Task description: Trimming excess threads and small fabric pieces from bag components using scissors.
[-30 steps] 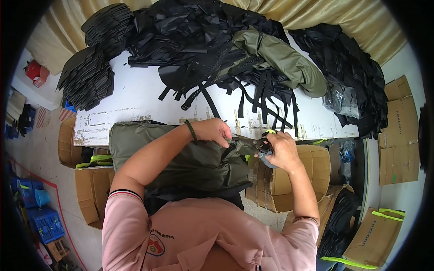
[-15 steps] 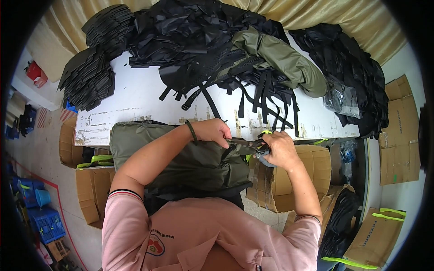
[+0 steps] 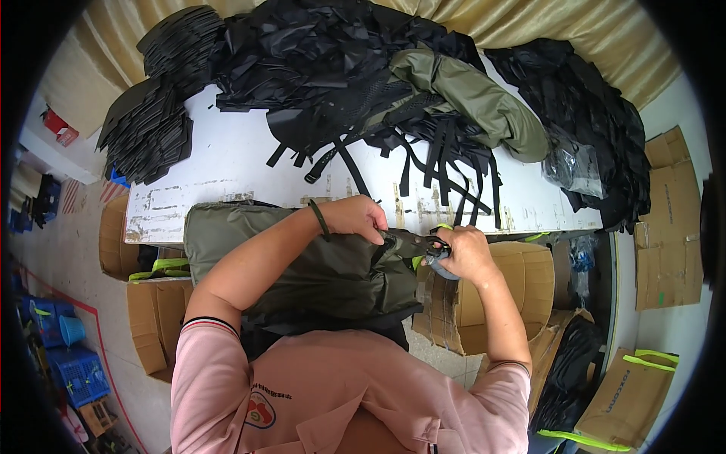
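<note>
An olive-green fabric bag (image 3: 318,276) lies across in front of me, against the near table edge. With fingers pinched together, my left hand (image 3: 357,218) grips the bag's fabric by its upper right part. My right hand (image 3: 470,253) is wrapped around a pair of scissors (image 3: 437,245) at the bag's right end. Its blades point left toward my left fingertips, and their tips are hard to make out against the fabric. A grey piece shows under the right fingers; what it is I cannot tell.
Across the white table (image 3: 219,163) lie a heap of black fabric pieces (image 3: 302,53), stacked black panels (image 3: 147,129), an olive fabric piece (image 3: 484,98) and dangling black straps (image 3: 439,163). Open cardboard boxes (image 3: 503,295) stand below on both sides. Blue baskets (image 3: 79,374) sit at far left.
The scissors have turned slightly and their blades show less against the bag's fabric. My right hand has shifted a little; my left hand keeps its pinch in nearly the same place.
</note>
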Motion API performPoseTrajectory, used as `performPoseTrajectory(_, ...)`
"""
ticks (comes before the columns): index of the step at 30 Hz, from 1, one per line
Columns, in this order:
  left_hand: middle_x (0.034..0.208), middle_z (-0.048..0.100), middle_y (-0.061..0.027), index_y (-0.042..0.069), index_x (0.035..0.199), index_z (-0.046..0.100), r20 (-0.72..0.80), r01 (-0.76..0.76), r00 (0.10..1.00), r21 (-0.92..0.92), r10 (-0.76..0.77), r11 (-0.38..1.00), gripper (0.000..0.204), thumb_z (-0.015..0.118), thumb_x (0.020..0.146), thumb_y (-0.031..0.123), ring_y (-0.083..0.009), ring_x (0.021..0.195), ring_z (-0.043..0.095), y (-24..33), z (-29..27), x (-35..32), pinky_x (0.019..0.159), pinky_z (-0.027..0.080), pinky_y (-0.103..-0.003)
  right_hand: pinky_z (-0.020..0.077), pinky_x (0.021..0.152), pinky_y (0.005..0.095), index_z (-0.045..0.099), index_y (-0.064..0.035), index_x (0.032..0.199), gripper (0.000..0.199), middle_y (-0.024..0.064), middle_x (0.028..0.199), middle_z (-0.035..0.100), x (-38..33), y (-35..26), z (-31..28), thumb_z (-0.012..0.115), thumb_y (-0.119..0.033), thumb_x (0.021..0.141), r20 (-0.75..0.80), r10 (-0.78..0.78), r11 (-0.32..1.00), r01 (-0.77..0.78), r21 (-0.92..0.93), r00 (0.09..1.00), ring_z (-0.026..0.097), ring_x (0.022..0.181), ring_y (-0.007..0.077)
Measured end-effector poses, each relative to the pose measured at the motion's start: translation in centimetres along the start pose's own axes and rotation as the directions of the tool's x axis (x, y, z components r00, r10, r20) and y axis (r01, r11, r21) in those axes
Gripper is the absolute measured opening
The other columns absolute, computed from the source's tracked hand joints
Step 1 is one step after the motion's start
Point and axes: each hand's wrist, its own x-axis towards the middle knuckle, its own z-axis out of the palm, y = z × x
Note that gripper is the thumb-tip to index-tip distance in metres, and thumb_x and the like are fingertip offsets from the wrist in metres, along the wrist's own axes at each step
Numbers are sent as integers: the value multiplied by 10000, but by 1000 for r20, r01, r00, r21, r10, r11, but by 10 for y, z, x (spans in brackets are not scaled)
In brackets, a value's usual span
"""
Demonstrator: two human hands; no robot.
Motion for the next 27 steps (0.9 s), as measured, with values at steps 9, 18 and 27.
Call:
performPoseTrajectory(9,763,635,6,-16,964,650,15,-14,1000,37,14,999,207,731,784,47,-37,665,549,-3,-1,2,600,431,-192,429,696,380,597,-93,745,350,106,640,598,5,-1,-5,792,-364,640,-15,-75,996,74,-52,997,594,698,291)
performPoseTrajectory(18,795,629,17,-4,983,644,-17,-112,994,34,112,993,239,746,785,82,-42,717,550,-16,-1,1,640,449,-200,479,690,308,577,-34,817,359,105,726,613,15,-17,12,850,-189,643,-119,179,901,-114,419,977,600,675,221)
performPoseTrajectory(27,883,624,-103,49,916,659,-328,9,890,706,316,708,254,733,787,254,-243,858,605,-43,-69,-117,755,482,-331,486,713,247,569,-12,977,236,16,799,591,32,-23,38,616,94,771,108,189,687,-210,695,976,603,772,100)
